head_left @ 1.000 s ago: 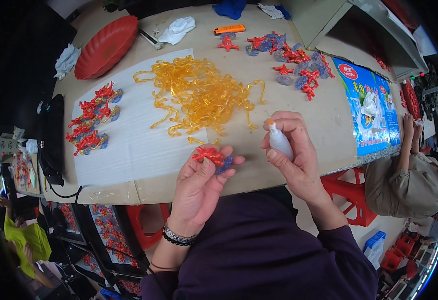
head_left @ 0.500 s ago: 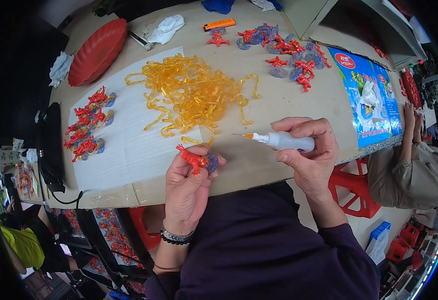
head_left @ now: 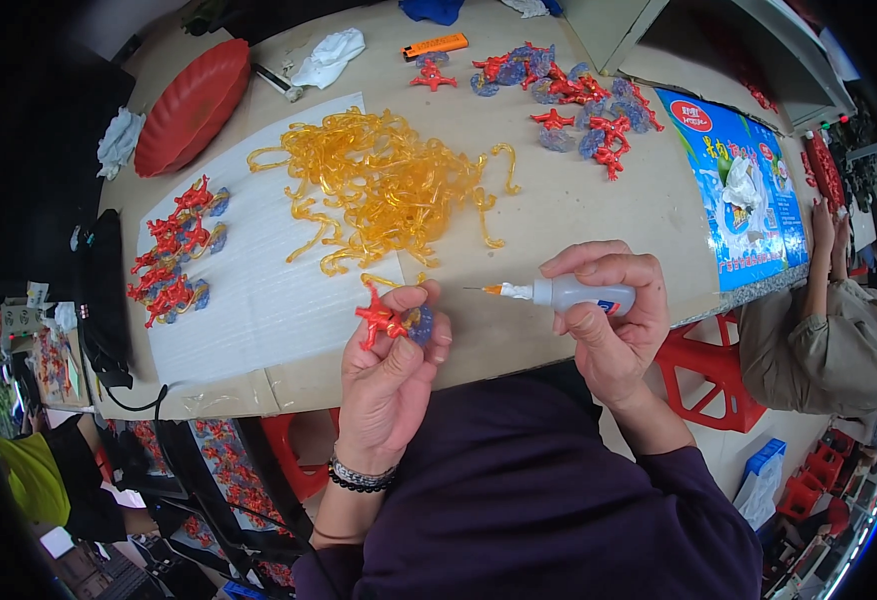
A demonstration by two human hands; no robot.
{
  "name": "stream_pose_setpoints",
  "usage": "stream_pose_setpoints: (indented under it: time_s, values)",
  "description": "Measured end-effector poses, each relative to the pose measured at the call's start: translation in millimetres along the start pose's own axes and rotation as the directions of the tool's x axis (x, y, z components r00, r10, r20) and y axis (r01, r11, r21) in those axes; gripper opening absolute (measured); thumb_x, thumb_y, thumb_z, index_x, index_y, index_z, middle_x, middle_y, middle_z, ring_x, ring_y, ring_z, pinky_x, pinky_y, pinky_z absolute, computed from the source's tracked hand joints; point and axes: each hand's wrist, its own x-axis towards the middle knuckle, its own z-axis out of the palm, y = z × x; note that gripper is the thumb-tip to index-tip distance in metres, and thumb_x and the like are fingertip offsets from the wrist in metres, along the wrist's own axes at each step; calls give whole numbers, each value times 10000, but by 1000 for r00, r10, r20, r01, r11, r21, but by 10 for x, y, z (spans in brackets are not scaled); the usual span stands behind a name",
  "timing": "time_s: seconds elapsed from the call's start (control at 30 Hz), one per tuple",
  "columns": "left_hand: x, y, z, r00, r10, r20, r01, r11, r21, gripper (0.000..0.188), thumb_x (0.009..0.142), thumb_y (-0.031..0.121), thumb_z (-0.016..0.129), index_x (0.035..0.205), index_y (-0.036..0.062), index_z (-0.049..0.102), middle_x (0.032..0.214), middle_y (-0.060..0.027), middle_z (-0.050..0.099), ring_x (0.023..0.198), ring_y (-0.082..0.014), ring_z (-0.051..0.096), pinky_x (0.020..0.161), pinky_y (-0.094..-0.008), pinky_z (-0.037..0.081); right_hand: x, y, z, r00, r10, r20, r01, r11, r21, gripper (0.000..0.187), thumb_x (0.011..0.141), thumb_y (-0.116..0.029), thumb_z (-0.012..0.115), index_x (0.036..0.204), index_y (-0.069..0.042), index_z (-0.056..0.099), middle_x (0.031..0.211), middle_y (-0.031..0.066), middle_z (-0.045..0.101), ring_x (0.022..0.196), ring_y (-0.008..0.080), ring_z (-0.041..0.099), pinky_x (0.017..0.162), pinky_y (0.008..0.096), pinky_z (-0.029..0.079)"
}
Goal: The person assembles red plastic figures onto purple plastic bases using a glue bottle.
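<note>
My left hand (head_left: 391, 372) pinches a small red coral-shaped piece on a blue disc base (head_left: 391, 318) over the table's near edge. In my right hand (head_left: 607, 318) is a small white glue bottle (head_left: 567, 294), held sideways with its fine orange-tipped nozzle pointing left at the red piece, a short gap between them. Just beyond my hands lies a tangled heap of translucent orange plastic strands (head_left: 391, 188), partly on a white sheet (head_left: 259, 290).
Several finished red-and-blue pieces (head_left: 174, 255) lie in a row on the sheet's left. More red and blue pieces (head_left: 569, 100) are scattered far right. A red plate (head_left: 191, 105), an orange lighter (head_left: 435, 46), white rags and a blue printed package (head_left: 744, 190) lie around. Another person (head_left: 829, 320) sits at right.
My right hand has turned the glue bottle from upright to sideways, aiming its nozzle left. My left hand has lifted the red piece slightly and tilted it toward the nozzle.
</note>
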Motion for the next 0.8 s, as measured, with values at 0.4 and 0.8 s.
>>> stream_pose_setpoints:
  time_s: [0.4,0.8]
  values:
    - [-16,14,51,998,43,-48,-33,982,188,342,881,105,644,1185,33,503,1179,-108,536,819,-137,534,721,-266,428,12,0,-21,983,-169,66,177,972,-155,244,822,-61,697,990,-14,525,979,177,635,821,171,593,672,257,474]
    - [-54,-7,101,981,60,-187,8,939,344,297,871,107,657,1141,7,586,1137,-91,611,864,-118,571,717,-261,468,1,19,-10,941,-287,181,328,906,-267,237,744,6,726,922,-12,570,917,200,655,685,188,638,553,258,495]
